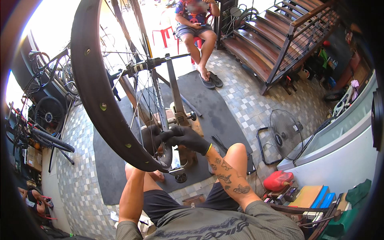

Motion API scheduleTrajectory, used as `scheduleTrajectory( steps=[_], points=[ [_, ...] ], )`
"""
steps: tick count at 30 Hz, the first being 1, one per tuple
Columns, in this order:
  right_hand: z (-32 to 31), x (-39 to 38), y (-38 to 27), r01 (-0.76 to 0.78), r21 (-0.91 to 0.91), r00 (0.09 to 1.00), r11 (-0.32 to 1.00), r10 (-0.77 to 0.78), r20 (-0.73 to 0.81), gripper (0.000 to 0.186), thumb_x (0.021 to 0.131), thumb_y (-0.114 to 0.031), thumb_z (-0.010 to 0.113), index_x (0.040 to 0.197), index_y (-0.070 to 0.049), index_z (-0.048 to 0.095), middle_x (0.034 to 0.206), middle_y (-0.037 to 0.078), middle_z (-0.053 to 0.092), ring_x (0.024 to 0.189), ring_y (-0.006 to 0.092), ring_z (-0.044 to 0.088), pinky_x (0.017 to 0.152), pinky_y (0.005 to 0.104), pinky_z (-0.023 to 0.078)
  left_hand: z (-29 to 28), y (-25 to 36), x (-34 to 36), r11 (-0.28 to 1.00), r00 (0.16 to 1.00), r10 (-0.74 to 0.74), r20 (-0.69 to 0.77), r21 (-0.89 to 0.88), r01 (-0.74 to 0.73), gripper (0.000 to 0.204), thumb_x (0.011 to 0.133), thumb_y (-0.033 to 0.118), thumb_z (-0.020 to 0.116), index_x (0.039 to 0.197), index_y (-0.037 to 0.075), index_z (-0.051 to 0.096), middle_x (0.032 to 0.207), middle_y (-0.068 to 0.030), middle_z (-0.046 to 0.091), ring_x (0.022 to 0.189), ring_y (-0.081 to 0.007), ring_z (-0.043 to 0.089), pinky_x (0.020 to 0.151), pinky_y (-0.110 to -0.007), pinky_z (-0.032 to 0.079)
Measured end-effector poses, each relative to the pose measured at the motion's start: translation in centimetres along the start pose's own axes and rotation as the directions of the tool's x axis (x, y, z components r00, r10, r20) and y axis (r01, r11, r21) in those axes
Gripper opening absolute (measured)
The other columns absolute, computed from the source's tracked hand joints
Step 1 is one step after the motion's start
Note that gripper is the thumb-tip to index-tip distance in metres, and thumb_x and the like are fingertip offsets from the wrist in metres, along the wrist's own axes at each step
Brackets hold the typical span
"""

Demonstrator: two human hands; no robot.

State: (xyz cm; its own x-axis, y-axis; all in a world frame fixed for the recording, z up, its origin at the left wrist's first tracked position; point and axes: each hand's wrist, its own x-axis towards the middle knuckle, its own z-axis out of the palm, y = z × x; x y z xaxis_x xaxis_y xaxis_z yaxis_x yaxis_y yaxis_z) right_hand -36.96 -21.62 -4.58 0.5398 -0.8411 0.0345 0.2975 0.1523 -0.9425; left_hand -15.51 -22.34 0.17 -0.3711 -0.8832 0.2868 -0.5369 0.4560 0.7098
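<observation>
A bicycle wheel with a wide black rim is mounted in a metal truing stand, its hub high up and spokes fanning downward. My right hand, in a black glove, has bent fingers at the lower inside of the rim among the spokes, closed on something too hidden to make out. My left hand, also gloved, is behind the rim and spokes beside the right one, its fingers curled and partly hidden; what they hold is unclear. The stand's base rests between my bent legs, over a dark mat.
A person sits ahead on a red chair. Wooden stairs rise at the right, near a floor fan, white appliance, red canister and cluttered boxes. Bicycles line the left; another person shows lower left.
</observation>
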Motion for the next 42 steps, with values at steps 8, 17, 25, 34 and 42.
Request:
scheduleTrajectory(
  steps=[8, 17, 25, 34, 42],
  points=[
    [0.9, 1.1, 1.1, 0.085, 0.010, 0.979, 0.996, -0.082, -0.187, 0.021, 0.094, -0.015, 0.076, 0.109, -0.001, 0.071, 0.097, 0.003, 0.073, 0.084, 0.0098, 0.067, 0.078, 0.0269, 0.055, -1.8, 1.1, -1.1, 0.762, 0.974, -0.191, -0.118, -0.643, 0.072, 0.045, 0.103, 0.031, 0.065, 0.130, -0.005, 0.064, 0.110, -0.0111, 0.072, 0.100, -0.0179, 0.068, 0.089, -0.034, 0.053],
    [3.2, -1.9, -1.1, 0.108, -0.082, 0.918, 0.991, -0.131, -0.373, 0.026, 0.094, -0.016, 0.076, 0.110, 0.003, 0.072, 0.095, 0.004, 0.073, 0.087, 0.0098, 0.068, 0.080, 0.0263, 0.054, -0.9, 1.2, 0.9, 0.886, 0.986, -0.155, 0.065, -0.433, 0.168, 0.060, 0.101, 0.039, 0.068, 0.141, -0.005, 0.057, 0.128, -0.0161, 0.067, 0.121, -0.0246, 0.062, 0.106, -0.038, 0.045],
    [3.8, -1.9, -0.8, 0.044, -0.150, 0.966, 0.988, -0.080, -0.244, 0.029, 0.093, -0.014, 0.076, 0.115, 0.003, 0.068, 0.100, 0.005, 0.072, 0.089, 0.0101, 0.067, 0.083, 0.0276, 0.055, -2.0, 3.2, 1.6, 0.834, 0.957, -0.240, 0.165, -0.469, 0.290, 0.066, 0.099, 0.043, 0.068, 0.142, -0.005, 0.056, 0.133, -0.0192, 0.066, 0.124, -0.0279, 0.061, 0.109, -0.041, 0.043],
    [3.4, -0.6, 0.2, 0.111, -0.143, 0.971, 0.983, -0.138, -0.193, 0.035, 0.093, -0.015, 0.072, 0.121, 0.005, 0.062, 0.096, 0.003, 0.070, 0.084, 0.0083, 0.065, 0.075, 0.0255, 0.053, 0.4, -0.1, 0.8, 0.948, 0.929, -0.300, -0.216, -0.180, 0.264, 0.041, 0.099, 0.035, 0.071, 0.116, -0.001, 0.068, 0.088, -0.0043, 0.065, 0.084, -0.0193, 0.062, 0.079, -0.035, 0.050],
    [2.6, 0.0, 1.0, 0.035, 0.018, 0.993, 0.999, -0.033, -0.110, 0.038, 0.095, -0.012, 0.072, 0.128, 0.002, 0.060, 0.105, 0.002, 0.068, 0.094, 0.0073, 0.063, 0.084, 0.0251, 0.052, -2.2, -3.1, -1.7, 0.702, 0.929, -0.111, 0.353, -0.634, 0.324, 0.048, 0.104, 0.035, 0.066, 0.133, -0.003, 0.064, 0.110, -0.0026, 0.071, 0.097, -0.0102, 0.063, 0.087, -0.029, 0.050]
  ],
)
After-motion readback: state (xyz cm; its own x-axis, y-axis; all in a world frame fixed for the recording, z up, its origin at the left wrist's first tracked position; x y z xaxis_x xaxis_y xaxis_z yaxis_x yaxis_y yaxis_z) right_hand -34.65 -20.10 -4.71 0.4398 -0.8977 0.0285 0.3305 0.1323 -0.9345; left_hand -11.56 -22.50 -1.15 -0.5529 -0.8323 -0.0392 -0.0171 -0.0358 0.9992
